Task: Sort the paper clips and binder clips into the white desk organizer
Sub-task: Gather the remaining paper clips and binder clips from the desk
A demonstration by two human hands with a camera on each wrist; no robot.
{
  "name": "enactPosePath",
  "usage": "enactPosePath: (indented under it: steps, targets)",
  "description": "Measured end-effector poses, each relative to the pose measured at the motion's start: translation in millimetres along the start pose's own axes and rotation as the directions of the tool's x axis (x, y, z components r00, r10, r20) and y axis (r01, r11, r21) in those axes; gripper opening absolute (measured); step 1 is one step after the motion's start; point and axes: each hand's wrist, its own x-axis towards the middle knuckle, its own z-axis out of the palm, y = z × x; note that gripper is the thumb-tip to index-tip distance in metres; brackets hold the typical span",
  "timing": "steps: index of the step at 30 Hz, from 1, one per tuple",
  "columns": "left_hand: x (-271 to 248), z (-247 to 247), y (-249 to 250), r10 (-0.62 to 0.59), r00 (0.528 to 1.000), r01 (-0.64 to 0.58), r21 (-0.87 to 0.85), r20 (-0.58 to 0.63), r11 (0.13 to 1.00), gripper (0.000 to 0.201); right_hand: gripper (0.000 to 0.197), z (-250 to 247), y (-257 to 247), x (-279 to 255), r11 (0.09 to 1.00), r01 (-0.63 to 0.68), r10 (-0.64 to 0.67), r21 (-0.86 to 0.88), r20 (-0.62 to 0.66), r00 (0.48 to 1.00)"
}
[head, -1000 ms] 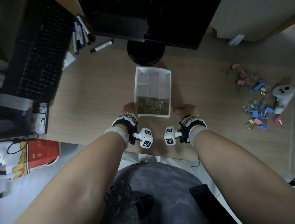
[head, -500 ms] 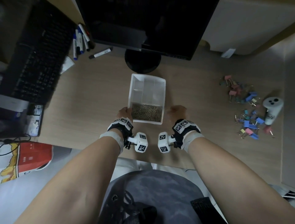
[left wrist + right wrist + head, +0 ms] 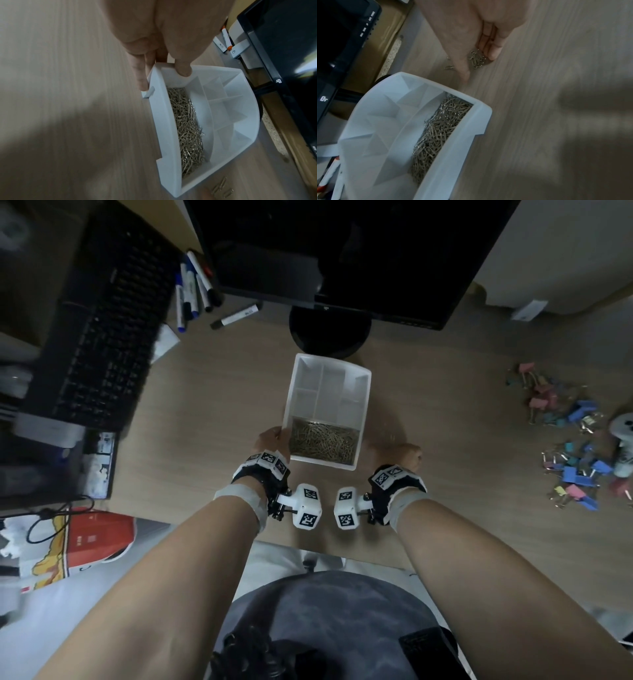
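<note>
- The left hand (image 3: 164,44) still pinches the organizer's (image 3: 365,392) corner.
- The right hand (image 3: 481,33), fingers curled, now gathers loose paper clips (image 3: 476,59); binder clips (image 3: 568,436) wait.

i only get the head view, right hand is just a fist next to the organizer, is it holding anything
Observer: Yes. The right hand is gathering a small bunch of paper clips against the desk.
Operator: any loose ones it missed
Observer: A few stray clips lie beyond its forefinger.
Operator: how is the left hand holding on
Observer: The left hand pinches the organizer at its near corner, thumb inside, fingers outside.
</note>
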Motion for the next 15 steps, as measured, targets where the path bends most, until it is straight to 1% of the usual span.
enactPosePath:
  steps: [2, 4, 6, 7, 8, 9, 11, 12, 14, 15]
  targets:
    - [2, -6, 0, 0.020, 1.000, -0.021, 0.027, 0.019, 0.999, 0.028, 0.071, 3, -7, -2, 0.999, -0.028, 0.029, 0.029, -0.049, 0.998]
    - [2, -11, 1, 0.042, 0.999, -0.042, 0.030, 0.005, 0.999, 0.027, 0.066, 9, -16, -3, 0.996, -0.054, 0.060, 0.072, -0.080, 0.995]
    - [7, -15, 0, 0.052, 0.998, -0.050, 0.057, -0.036, 0.997, 0.026, 0.052, 14, -26, -7, 0.996, -0.027, 0.034, 0.084, -0.086, 0.996]
    - [9, -18, -1, 0.056, 0.997, -0.052, 0.080, -0.057, 0.995, 0.028, 0.045, 14, -29, -7, 0.999, -0.005, 0.010, 0.054, -0.090, 0.996]
    - [11, -20, -1, 0.060, 0.996, -0.052, 0.107, -0.071, 0.993, 0.028, 0.042, 14, -29, -7, 1.000, 0.007, -0.006, 0.013, -0.098, 0.995]
    - [13, -22, -2, 0.063, 0.995, -0.053, 0.128, -0.080, 0.990, 0.027, 0.043, 13, -28, -8, 1.000, 0.013, -0.015, -0.019, -0.089, 0.996]
    - [16, -24, -5, 0.063, 0.995, -0.052, 0.147, -0.073, 0.988, 0.028, 0.048, 13, -22, -12, 0.995, 0.076, -0.076, -0.058, 0.007, 0.997]
    - [19, -25, -6, 0.059, 0.996, -0.049, 0.140, -0.067, 0.989, 0.029, 0.045, 14, -20, -12, 0.992, 0.102, -0.101, -0.076, 0.026, 0.995]
    - [21, -25, -8, 0.057, 0.996, -0.048, 0.131, -0.064, 0.990, 0.030, 0.026, 11, -21, -12, 0.988, 0.068, -0.069, -0.142, 0.000, 0.998]
    - [21, -26, -9, 0.062, 0.995, -0.053, 0.126, -0.072, 0.991, 0.030, 0.019, 10, -23, -14, 0.984, 0.062, -0.065, -0.170, -0.009, 0.998]
